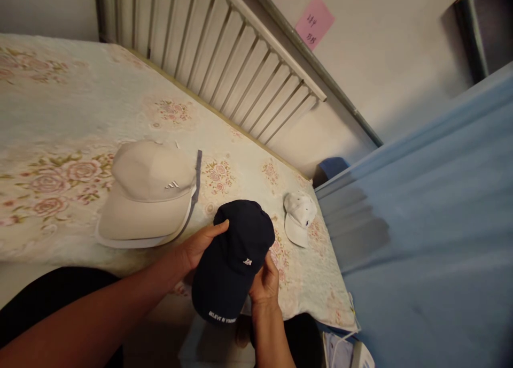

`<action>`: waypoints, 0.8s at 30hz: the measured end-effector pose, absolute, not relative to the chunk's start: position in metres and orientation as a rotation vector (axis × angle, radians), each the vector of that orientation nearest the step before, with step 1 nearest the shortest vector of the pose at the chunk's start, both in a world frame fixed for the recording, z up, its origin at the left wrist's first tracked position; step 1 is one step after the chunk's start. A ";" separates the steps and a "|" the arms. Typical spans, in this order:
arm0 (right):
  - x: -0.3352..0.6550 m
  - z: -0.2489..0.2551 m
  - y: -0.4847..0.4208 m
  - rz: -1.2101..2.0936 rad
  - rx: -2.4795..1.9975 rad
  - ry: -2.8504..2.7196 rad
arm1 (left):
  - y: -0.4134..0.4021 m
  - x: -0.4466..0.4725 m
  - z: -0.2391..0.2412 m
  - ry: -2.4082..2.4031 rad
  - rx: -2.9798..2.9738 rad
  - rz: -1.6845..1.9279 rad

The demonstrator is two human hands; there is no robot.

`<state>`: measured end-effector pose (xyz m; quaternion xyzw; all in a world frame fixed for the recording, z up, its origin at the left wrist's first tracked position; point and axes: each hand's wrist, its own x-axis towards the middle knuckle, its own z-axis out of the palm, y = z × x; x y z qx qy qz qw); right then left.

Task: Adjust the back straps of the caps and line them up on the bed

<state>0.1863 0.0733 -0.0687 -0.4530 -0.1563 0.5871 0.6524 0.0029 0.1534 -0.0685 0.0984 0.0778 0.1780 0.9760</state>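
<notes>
The navy cap [234, 255] is held at the near edge of the bed [60, 106], towards its right corner. Its crown lies over the flowered cover and its brim juts out past the edge towards the person. A small white logo shows on the front of the crown, and a line of white lettering runs along the rim of the brim. The left hand [198, 247] has its grip closed on the left side of the crown, thumb laid across the top, the other fingers hidden under the cloth. The right hand [264, 285] grips the right side where crown meets brim, fingers pressed against the fabric. A beige cap [148, 194] with a grey-edged brim lies flat on the bed just to the left of the navy one, apart from it, with a small logo on its side. A white cap [298, 218] lies near the right edge of the bed, close to the navy cap but not touching it. Along the far edge of the bed runs a slatted white rail [240, 63]. A pink note [315, 22] is stuck on the wall above it. Blue cloth [433, 223] hangs beyond the right edge of the bed.
</notes>
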 end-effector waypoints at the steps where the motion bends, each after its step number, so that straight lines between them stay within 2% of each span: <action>1: 0.188 -0.069 0.075 1.337 -1.029 -0.351 | 0.154 0.003 -0.068 0.145 0.199 0.362; 9: 0.200 -0.067 0.099 1.220 -1.023 -0.254 | 0.151 0.009 -0.066 0.131 0.268 0.587; 13: 0.204 -0.070 0.101 1.109 -1.244 -0.342 | 0.150 0.012 -0.062 0.156 0.306 0.648; 15: 0.203 -0.066 0.096 0.887 -1.452 -0.430 | 0.151 0.012 -0.061 0.189 0.285 0.649; 19: 0.182 -0.046 0.076 0.218 -1.659 -0.756 | 0.154 0.011 -0.061 0.214 0.203 0.558; 24: 0.130 -0.033 0.057 -0.026 -1.415 -1.539 | 0.156 0.010 -0.067 0.218 0.156 0.461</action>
